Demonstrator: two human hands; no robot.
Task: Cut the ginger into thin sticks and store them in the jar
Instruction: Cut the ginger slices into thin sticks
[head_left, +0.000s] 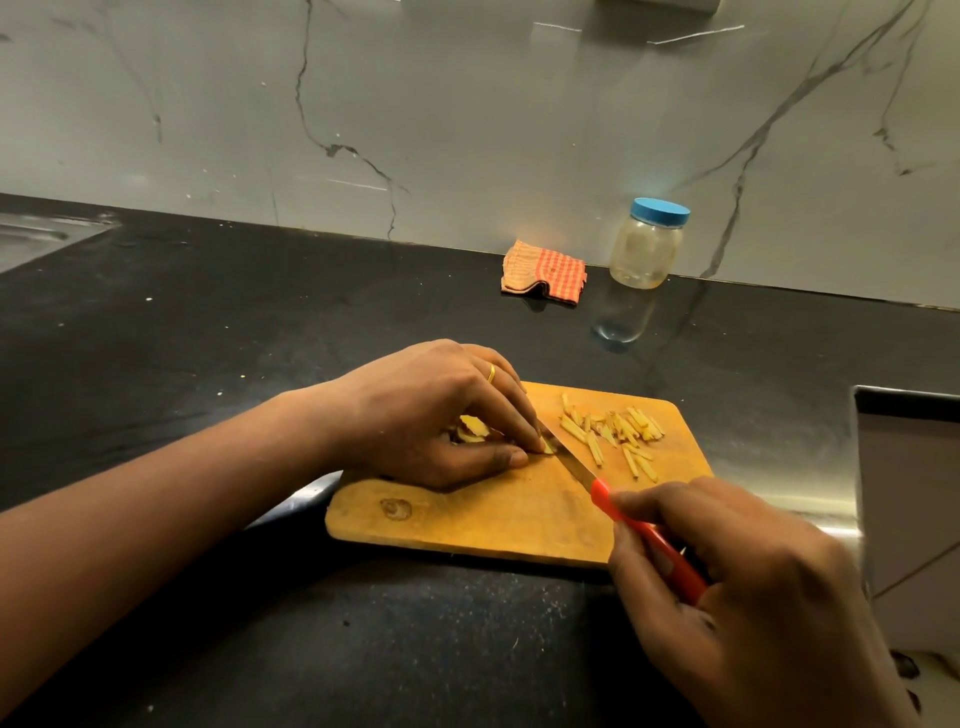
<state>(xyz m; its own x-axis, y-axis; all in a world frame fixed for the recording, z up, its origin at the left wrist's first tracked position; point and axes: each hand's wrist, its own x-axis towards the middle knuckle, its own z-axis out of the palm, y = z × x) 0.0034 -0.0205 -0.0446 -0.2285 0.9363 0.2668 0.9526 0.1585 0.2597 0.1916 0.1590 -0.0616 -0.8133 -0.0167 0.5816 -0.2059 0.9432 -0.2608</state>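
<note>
Pale yellow ginger (474, 428) lies at the far left edge of the wooden cutting board (467, 519), held down by the curled fingers of the left hand (431, 410), and slim ginger sticks (613, 431) are scattered toward the board's far right corner. The right hand (753, 582) grips the red handle of a knife (571, 460), whose blade meets the ginger beside the left fingertips. The left hand hides most of the uncut piece, and the contents of the blue-lidded jar (647, 249), at the back edge of the countertop (260, 338) beside a checked cloth (543, 270), are unclear.
</note>
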